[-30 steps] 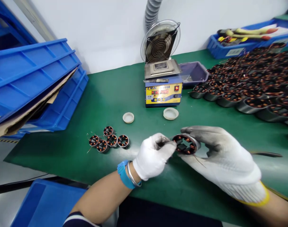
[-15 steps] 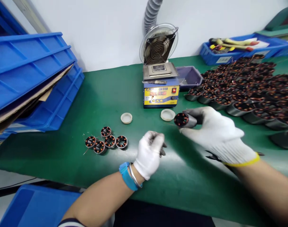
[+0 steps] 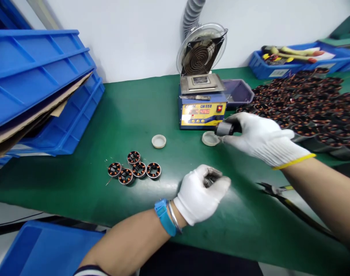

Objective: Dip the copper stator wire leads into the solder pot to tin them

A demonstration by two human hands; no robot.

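My right hand [image 3: 258, 136], in a white knit glove, grips a motor stator [image 3: 224, 129] by its steel body between thumb and fingers. The stator is tilted on its side, just above and beside a small pale dish [image 3: 210, 138]. My left hand [image 3: 202, 194], also gloved, is held over the table lower down, fingers curled in towards the thumb. Whatever those fingers may hold is hidden. Several stators with copper windings [image 3: 139, 170] stand grouped to the left, near a second pale dish [image 3: 159, 141].
A solder pot [image 3: 203, 115] with a lit display stands at the back, under a fan and hose. Many stators [image 3: 304, 103] crowd the right side. Cutting pliers [image 3: 274, 189] lie beneath my right forearm. Stacked blue crates [image 3: 60, 126] occupy the left. A tool bin [image 3: 274, 71] sits behind.
The held stator has turned from showing its wound end to showing its steel side. My left hand has moved right and slightly down, nearer my right hand. The view has shifted slightly.
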